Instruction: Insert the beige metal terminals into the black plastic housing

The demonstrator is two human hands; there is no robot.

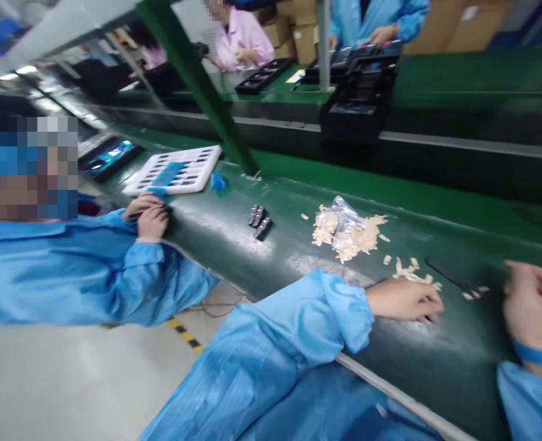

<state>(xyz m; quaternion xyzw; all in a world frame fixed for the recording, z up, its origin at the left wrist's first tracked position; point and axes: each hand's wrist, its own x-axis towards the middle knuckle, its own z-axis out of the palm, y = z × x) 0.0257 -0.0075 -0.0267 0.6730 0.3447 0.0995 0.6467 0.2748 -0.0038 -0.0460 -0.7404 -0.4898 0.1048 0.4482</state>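
Blue sleeve cloth fills the foreground, my left forearm laid across the edge of the dark green belt (234,239) so the wrist has something to lean on. From there the belt runs off to the left, wide and bare enough that parts can sit wherever I drop them. Beside me a co-worker in the same blue coat keeps both hands (149,215) together at the belt's near edge, right below a white tray (206,160) with rows of slots, close enough to load without stretching. A heap of small tan pieces (346,229) spills from a clear bag (344,211), opened flat so they can be picked one by one; a few strays trail toward me. My left hand (406,300) rests knuckles-up on the belt, fingers curled down on those strays, though I cannot tell whether it grips one. My right hand (534,306) hovers loosely curled, blurred, apparently holding nothing. Three small dark parts (259,222) lie clustered mid-belt.
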